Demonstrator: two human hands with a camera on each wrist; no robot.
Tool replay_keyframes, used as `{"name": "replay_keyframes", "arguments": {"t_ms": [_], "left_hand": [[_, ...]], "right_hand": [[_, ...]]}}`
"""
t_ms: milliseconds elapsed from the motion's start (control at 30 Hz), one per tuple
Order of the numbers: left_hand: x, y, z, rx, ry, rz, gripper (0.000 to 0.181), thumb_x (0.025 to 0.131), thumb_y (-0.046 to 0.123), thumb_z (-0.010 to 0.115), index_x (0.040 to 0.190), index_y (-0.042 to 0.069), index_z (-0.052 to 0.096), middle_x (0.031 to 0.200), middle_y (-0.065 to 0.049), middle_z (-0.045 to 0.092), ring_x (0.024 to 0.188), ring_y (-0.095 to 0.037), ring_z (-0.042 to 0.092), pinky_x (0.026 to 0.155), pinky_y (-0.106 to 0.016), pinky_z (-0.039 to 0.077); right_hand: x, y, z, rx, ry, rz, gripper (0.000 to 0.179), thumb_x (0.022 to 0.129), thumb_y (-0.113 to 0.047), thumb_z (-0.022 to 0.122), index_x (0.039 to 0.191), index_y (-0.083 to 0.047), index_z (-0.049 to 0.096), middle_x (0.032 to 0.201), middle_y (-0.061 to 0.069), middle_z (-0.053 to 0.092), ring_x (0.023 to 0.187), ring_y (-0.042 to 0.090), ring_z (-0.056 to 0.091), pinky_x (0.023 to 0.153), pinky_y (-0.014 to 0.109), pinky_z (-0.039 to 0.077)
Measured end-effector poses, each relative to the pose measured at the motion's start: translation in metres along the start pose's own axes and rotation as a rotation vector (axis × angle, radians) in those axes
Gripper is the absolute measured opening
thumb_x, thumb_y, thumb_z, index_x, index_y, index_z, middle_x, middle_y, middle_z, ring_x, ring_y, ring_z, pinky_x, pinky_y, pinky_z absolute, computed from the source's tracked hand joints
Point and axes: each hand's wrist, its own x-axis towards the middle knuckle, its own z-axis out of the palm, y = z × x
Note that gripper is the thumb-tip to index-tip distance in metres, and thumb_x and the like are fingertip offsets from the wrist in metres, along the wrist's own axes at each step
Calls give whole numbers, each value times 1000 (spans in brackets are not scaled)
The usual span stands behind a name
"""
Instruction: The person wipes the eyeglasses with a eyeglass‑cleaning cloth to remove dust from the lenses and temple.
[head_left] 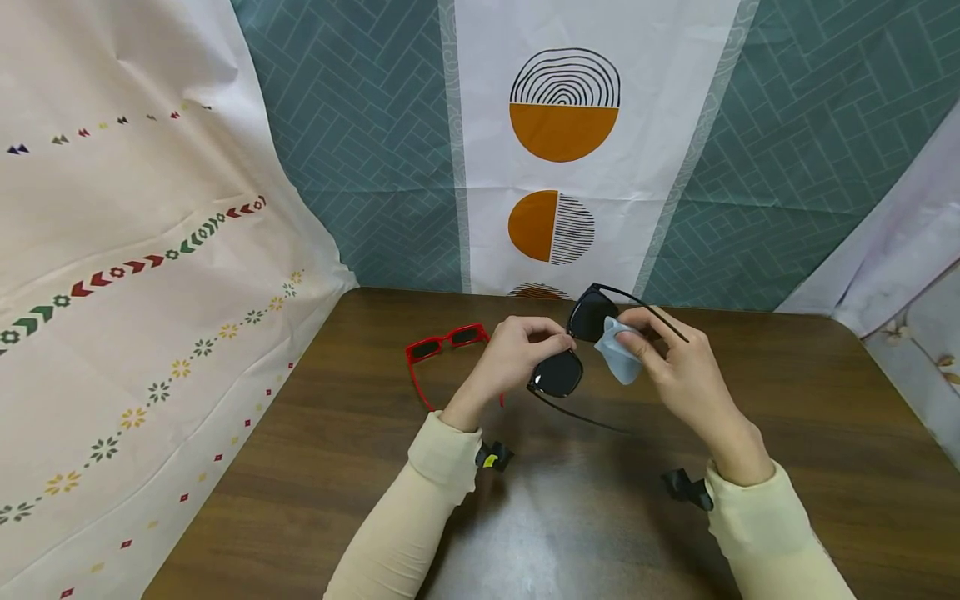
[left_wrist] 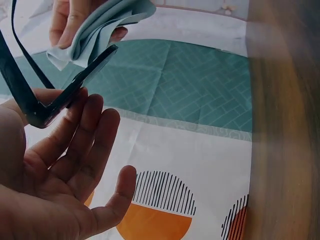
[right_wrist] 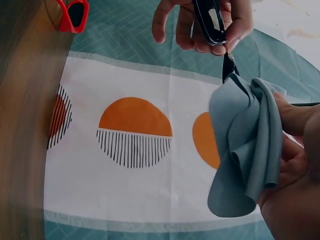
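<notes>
A pair of black sunglasses [head_left: 559,374] is held above the table, tilted, with both temples unfolded. My left hand [head_left: 517,354] pinches the frame near the bridge between thumb and fingers. In my right hand [head_left: 686,375] is a light blue cleaning cloth [head_left: 619,354], gripped between thumb and fingers at the edge of the farther lens. The right wrist view shows the folds of the cloth [right_wrist: 245,150] covering part of the frame there. One temple passes over the right hand's fingers.
Red sunglasses [head_left: 447,340] with dark lenses lie unfolded on the brown wooden table [head_left: 330,467], behind the left hand. A patterned cloth hanging [head_left: 405,150] stands at the table's back edge, and a cream printed cloth [head_left: 150,300] drapes along the left side.
</notes>
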Motion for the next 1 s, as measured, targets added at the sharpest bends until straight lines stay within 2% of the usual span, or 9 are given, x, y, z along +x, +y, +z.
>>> {"name": "replay_keyframes", "arguments": {"t_ms": [100, 200, 400, 533, 600, 667, 733, 800, 1000], "left_hand": [[0, -1, 1, 5, -26, 4, 18, 100, 18, 68, 100, 5, 80, 98, -1, 78, 85, -13, 70, 78, -26, 60], [-1, -1, 2, 38, -50, 17, 17, 100, 19, 69, 97, 7, 81, 95, 2, 77, 84, -12, 69, 77, -24, 59], [-2, 2, 3, 68, -64, 44, 15, 98, 20, 72, 94, 9, 81, 92, 5, 76, 84, -9, 68, 79, -24, 56], [-2, 4, 3, 61, -50, 55, 13, 98, 19, 73, 92, 11, 81, 92, 5, 77, 83, -8, 69, 77, -23, 56], [-2, 4, 3, 66, -36, 62, 12, 98, 18, 73, 93, 10, 81, 94, 3, 77, 83, -7, 70, 77, -23, 57], [-2, 4, 2, 76, -21, 71, 12, 98, 18, 73, 94, 9, 81, 96, 2, 77, 83, -6, 71, 76, -23, 58], [-2, 4, 1, 89, -6, 79, 12, 98, 17, 73, 96, 9, 81, 97, 0, 77, 83, -6, 72, 77, -23, 58], [-2, 4, 1, 95, 4, 82, 12, 98, 17, 73, 97, 8, 81, 98, -1, 77, 83, -6, 72, 76, -23, 59], [-3, 4, 1, 157, -20, 101, 12, 99, 18, 72, 98, 8, 80, 100, -1, 76, 87, -9, 73, 80, -23, 58]], "right_hand": [[0, 1, 2, 44, 12, 27, 23, 91, 7, 73, 112, 2, 65, 95, 8, 67, 80, 3, 57, 71, 9, 46], [0, 3, 6, 17, 38, 25, 23, 91, 7, 73, 109, 3, 60, 95, 11, 66, 83, 5, 60, 73, 8, 45], [2, 7, 12, -156, 145, -129, 15, 87, 7, 78, 97, 3, 67, 99, 16, 59, 86, 22, 58, 74, 20, 41], [2, 9, 16, -197, 137, -175, 16, 88, 8, 76, 102, 2, 72, 107, 17, 61, 99, 29, 61, 86, 21, 45], [1, 10, 17, -211, 111, -175, 17, 90, 6, 76, 106, 1, 72, 110, 16, 63, 106, 30, 61, 92, 27, 47], [1, 11, 18, -246, 90, -191, 20, 90, 2, 78, 109, 1, 72, 112, 19, 65, 111, 34, 60, 99, 39, 48], [1, 11, 20, -272, 83, -206, 24, 89, 1, 80, 112, 1, 72, 112, 21, 66, 113, 38, 59, 102, 50, 46], [0, 11, 21, -297, 89, -214, 28, 88, 1, 81, 114, 2, 72, 113, 24, 65, 113, 41, 59, 105, 56, 43], [-4, 10, 29, -352, 138, -184, 26, 89, 2, 80, 113, 4, 71, 114, 28, 64, 113, 47, 60, 104, 59, 45]]}}
